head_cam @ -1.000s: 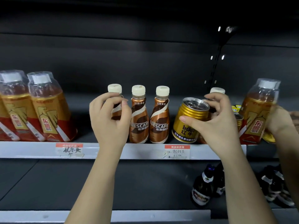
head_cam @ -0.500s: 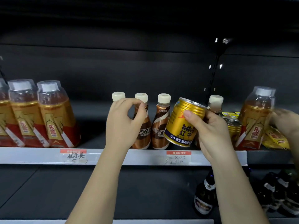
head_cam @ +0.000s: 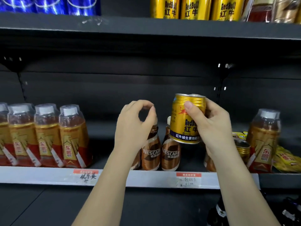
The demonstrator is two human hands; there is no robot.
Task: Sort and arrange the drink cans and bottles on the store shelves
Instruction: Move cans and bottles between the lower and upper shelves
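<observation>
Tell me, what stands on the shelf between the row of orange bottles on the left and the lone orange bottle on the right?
In the head view: brown Nescafe bottles, a second gold can, and both hands.

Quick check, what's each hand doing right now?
Left hand: fingers curled, holding nothing, above the Nescafe bottles.
Right hand: grips the Red Bull can, lifted.

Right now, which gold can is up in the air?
The short gold can held in the right hand; the other gold cans stand on the top shelf.

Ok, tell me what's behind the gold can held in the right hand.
Behind the gold can stands a coffee bottle; its cap and neck are mostly covered. Anything further back is hidden.
</observation>
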